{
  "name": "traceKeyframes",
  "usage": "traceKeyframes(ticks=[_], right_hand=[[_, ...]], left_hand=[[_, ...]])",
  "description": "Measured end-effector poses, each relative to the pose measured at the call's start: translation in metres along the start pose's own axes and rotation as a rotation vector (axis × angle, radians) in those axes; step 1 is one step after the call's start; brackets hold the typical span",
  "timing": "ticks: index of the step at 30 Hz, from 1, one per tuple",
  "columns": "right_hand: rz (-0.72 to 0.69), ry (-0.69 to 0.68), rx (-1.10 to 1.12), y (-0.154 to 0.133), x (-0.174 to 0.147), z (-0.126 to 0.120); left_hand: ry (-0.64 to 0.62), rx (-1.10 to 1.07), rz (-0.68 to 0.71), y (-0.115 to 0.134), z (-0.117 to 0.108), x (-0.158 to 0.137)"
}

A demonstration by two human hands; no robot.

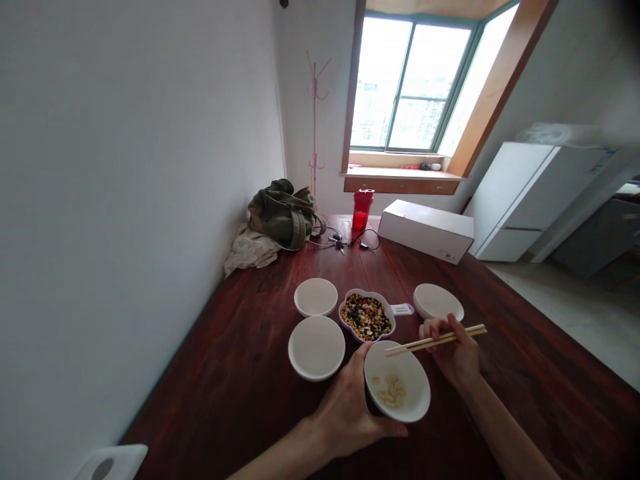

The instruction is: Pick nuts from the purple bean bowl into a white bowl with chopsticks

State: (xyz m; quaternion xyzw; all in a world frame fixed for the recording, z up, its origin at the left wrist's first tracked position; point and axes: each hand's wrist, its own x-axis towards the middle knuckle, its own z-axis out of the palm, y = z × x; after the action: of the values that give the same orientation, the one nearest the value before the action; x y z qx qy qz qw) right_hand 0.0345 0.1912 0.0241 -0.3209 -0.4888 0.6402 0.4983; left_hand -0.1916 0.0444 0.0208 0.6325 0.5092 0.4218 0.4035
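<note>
My left hand (350, 407) grips a white bowl (417, 390) by its side, tilting it toward me. Several pale, flat pieces (393, 392) lie in the bottom of that bowl. My right hand (454, 350) is closed around a pair of wooden chopsticks (425, 343), whose tips are over the far rim of the bowl with nothing visible between them. Just beyond stands a purple-edged, handled dish (393, 313) filled with mixed beans and nuts (367, 315). Two white bowls, a nearer one (317, 348) and a farther one (316, 297), sit to the left.
Another white bowl (437, 302) stands behind my right hand. Toward the back of the dark red table (240, 373) are a green bag (285, 213), a cloth (250, 250), keys and cables (340, 245), a red bottle (362, 210) and a long white box (427, 230). A wall borders the left side.
</note>
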Motion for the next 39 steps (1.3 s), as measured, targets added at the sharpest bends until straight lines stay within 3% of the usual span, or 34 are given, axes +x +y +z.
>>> traceKeyframes(ticks=[14,39], right_hand=[[0.132,0.013,-0.057,0.015,-0.002,0.016],[0.085,0.074,-0.083,0.029,0.004,0.020]], left_hand=[[0.010,0.027,0.037,0.003,-0.001,-0.001],[-0.010,0.091,0.029,0.002,-0.001,0.000]])
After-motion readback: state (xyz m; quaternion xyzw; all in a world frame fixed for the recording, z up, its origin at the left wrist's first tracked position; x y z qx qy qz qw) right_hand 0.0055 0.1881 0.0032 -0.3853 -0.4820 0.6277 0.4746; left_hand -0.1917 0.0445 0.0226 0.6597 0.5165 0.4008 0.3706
